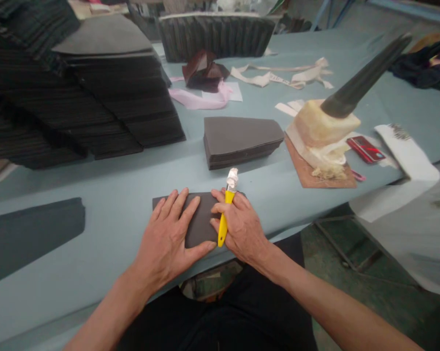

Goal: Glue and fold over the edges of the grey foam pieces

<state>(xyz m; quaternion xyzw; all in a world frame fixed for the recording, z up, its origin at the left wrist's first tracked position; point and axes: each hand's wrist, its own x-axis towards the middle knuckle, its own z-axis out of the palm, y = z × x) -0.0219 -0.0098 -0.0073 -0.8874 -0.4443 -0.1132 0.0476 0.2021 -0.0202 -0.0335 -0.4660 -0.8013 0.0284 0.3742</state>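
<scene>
A dark grey cut piece (pixel 201 219) lies flat near the front edge of the blue-grey table (pixel 124 195). My left hand (pixel 168 236) rests flat on its left part, fingers spread. My right hand (pixel 239 226) lies on its right part and holds a yellow-handled tool (pixel 225 217) with a white wrapped tip pointing away from me.
A small stack of the same grey pieces (pixel 241 141) sits just beyond. Tall black stacks (pixel 81 87) fill the left. Another dark piece (pixel 29 234) lies at the left edge. At right stands a foam block with a black cone (pixel 336 117) on a brown board. Pale strips (pixel 281 75) lie behind.
</scene>
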